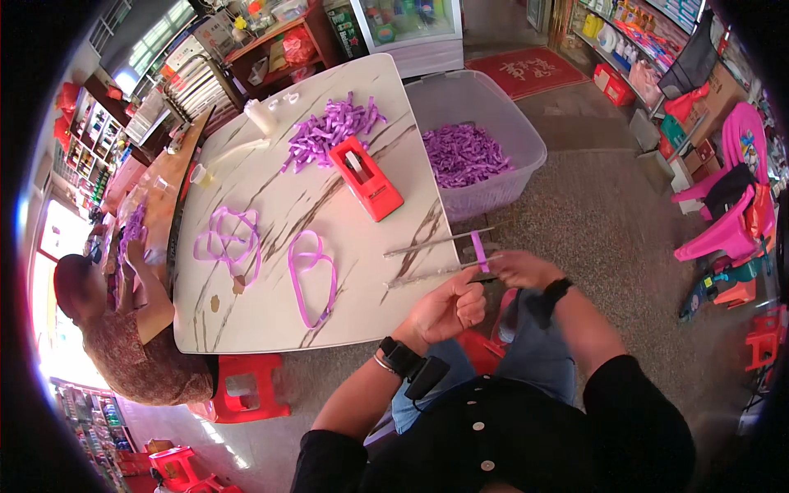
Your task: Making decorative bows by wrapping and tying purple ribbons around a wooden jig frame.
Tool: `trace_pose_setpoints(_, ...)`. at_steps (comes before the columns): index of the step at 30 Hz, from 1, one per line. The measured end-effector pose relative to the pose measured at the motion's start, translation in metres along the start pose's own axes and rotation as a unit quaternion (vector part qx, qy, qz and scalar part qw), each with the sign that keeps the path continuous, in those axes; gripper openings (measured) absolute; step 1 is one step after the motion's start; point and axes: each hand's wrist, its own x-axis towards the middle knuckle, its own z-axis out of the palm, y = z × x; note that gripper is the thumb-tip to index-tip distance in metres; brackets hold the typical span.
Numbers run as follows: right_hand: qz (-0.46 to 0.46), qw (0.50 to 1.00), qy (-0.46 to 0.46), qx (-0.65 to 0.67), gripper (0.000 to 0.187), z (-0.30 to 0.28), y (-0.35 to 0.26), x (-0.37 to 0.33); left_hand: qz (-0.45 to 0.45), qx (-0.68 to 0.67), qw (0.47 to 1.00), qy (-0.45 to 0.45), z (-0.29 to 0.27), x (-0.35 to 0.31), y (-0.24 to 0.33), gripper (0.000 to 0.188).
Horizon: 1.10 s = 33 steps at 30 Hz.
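Two thin metal rods [436, 241] reach out over the table's right edge. A short purple ribbon [478, 251] runs across them, wound at least partly around. My left hand [448, 308] is closed, thumb and index finger pinched at the ribbon's lower end by the nearer rod. Just right of it, my right hand [526, 269] is smeared by motion, so its fingers do not show clearly. On the marble-patterned table [370, 304] lie loose loops of purple ribbon [312, 283], a red tape dispenser [367, 179] and a pile of folded purple ribbon pieces [333, 131].
A clear plastic bin [526, 156] full of purple pieces stands against the table's far right side. At the left, another person [136, 329] handles purple ribbon at a wooden counter. A white bottle [260, 117] stands at the back; a pink chair [727, 205] is at the right.
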Motion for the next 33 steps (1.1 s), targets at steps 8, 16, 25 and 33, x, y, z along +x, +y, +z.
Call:
trace_pose_setpoints(8, 0.042, 0.847, 0.063, 0.526, 0.018, 0.076, 0.021, 0.055, -0.004, 0.018, 1.0, 0.008, 0.01, -0.005, 0.002, 0.02)
trace_pose_setpoints(16, -0.019, 0.854, -0.075, 0.514, 0.02, 0.057, 0.013, 0.067, -0.005, 0.011, 1.0, 0.008, 0.01, -0.001, 0.0, 0.022)
trace_pose_setpoints(25, 0.042, 0.875, 0.045, 0.48, 0.017, 0.067, -0.019, 0.05, 0.0, 0.003, 1.0, 0.009, 0.001, -0.005, 0.0, 0.024)
trace_pose_setpoints(33, 0.102, 0.902, 0.162, 0.387, 0.01, 0.064, -0.061, 0.029, -0.002, 0.007, 1.0, 0.013, 0.005, -0.004, 0.0, 0.024)
